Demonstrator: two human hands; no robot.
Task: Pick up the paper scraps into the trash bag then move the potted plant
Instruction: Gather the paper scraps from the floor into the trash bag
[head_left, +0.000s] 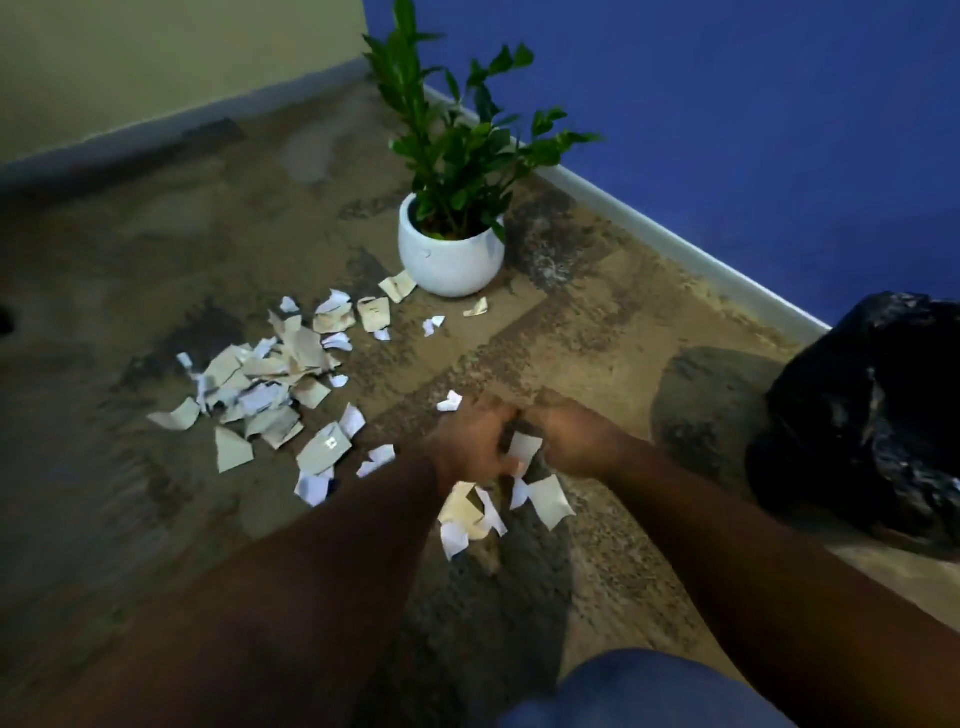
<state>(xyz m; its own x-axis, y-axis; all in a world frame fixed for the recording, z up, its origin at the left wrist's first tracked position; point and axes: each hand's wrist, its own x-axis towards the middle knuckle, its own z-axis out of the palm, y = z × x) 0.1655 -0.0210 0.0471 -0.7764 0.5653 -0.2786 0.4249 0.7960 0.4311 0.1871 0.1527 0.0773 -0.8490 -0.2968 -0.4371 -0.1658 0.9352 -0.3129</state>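
Observation:
Torn white and beige paper scraps (270, 384) lie scattered over the carpet, mostly left of centre, with a few more just below my hands. My left hand (470, 441) and my right hand (574, 441) are pressed together low over the floor, cupped around a bunch of scraps; a white piece (523, 449) shows between them. A green potted plant in a round white pot (451, 257) stands in the corner behind the scraps. The black trash bag (872, 426) sits on the floor to the right of my right hand.
A blue wall with a pale baseboard (675, 239) runs along the right. A cream wall closes the far left side. My knee in blue cloth (639, 691) is at the bottom edge.

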